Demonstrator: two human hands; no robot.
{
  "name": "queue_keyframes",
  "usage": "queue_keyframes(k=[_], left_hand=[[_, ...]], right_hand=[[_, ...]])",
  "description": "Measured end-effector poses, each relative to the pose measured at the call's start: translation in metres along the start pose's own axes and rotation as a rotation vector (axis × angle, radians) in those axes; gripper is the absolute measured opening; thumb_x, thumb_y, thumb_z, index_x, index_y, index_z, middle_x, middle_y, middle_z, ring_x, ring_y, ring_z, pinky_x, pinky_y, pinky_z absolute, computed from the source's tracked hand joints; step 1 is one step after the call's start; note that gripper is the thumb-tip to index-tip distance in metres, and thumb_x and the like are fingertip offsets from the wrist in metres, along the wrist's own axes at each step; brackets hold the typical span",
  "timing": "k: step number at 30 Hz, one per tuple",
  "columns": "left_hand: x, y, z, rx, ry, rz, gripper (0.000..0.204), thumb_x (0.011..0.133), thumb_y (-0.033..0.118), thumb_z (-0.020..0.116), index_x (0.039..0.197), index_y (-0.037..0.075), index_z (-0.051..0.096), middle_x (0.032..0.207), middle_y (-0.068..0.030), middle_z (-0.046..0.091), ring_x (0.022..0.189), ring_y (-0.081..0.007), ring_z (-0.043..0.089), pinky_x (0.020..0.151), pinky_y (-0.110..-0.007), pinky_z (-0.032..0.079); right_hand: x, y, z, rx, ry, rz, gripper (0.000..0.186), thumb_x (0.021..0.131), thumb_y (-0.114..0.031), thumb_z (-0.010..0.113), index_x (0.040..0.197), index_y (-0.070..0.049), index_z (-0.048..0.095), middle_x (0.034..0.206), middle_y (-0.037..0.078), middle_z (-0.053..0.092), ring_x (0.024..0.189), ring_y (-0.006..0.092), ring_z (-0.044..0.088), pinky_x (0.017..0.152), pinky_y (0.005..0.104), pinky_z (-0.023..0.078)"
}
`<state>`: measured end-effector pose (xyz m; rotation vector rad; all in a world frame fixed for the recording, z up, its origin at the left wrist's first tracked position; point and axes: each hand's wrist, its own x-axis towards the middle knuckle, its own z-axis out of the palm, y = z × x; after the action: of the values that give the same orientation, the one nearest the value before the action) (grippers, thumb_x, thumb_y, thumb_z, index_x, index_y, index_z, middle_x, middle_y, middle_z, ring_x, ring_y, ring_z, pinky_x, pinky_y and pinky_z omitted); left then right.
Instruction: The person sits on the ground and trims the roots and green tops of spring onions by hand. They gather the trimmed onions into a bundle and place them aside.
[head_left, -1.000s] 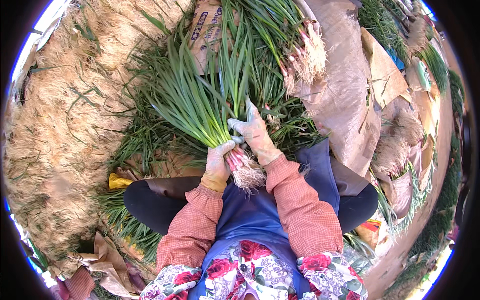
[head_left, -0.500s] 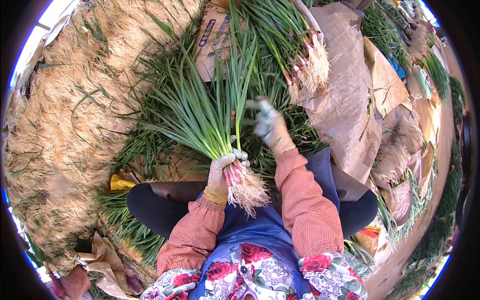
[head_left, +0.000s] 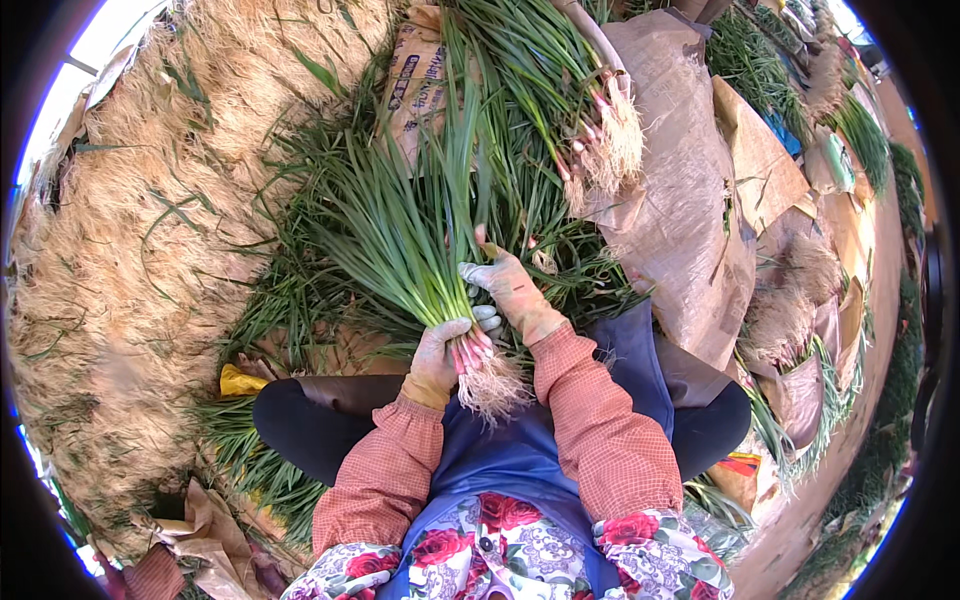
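My left hand [head_left: 435, 355], in a pale, stained glove, is closed round a bunch of green onion-like plants [head_left: 420, 270] just above its pink bulbs. The long leaves fan out upward, and white roots [head_left: 495, 390] hang below the hand. My right hand [head_left: 510, 285], also gloved, is at the right side of the stalks just above my left one, its fingers bent onto them. Beyond it, more plants [head_left: 560, 150] with pink bulbs and pale roots lie on loose leaves.
Dry straw-like material [head_left: 130, 290] covers the left. A printed paper sack [head_left: 408, 90] lies at the top. Brown sheeting [head_left: 680, 210] spreads on the right, with further bundles [head_left: 795, 300] beyond. Crossed legs [head_left: 310, 420] and a blue apron [head_left: 470, 455] are below my hands.
My right hand left the bunch half a second ago, moving right, and is now back on the stalks. My left hand has kept its grip, slightly lower than a second ago.
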<state>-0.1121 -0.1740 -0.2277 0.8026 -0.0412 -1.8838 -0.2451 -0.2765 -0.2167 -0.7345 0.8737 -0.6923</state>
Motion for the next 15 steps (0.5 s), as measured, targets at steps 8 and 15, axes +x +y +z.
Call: queue_keyframes(k=[8,15], left_hand=[[0.001,-0.004,0.018,-0.164,0.01,0.174,0.04,0.082,0.01,0.064,0.119,-0.001,0.055,0.094,-0.0133,0.066,0.086,-0.025,0.064,0.086,-0.041,0.053],[-0.04,0.048,0.092,-0.117,-0.237,0.483,0.062,0.077,0.007,0.065,0.134,0.005,0.04,0.096,-0.0085,0.06,0.077,-0.0199,0.06,0.075,-0.037,0.054]], right_hand=[[-0.011,0.012,0.007,0.88,-0.025,-0.08,0.037,0.102,-0.024,0.042,0.131,-0.004,0.051,0.059,-0.009,0.024,0.048,0.0057,0.024,0.044,0.0219,0.019],[0.017,0.03,-0.098,-0.769,-0.063,0.025,0.037,0.089,-0.026,0.061,0.119,-0.005,0.062,0.089,0.001,0.061,0.077,0.0163,0.055,0.068,0.0299,0.044]])
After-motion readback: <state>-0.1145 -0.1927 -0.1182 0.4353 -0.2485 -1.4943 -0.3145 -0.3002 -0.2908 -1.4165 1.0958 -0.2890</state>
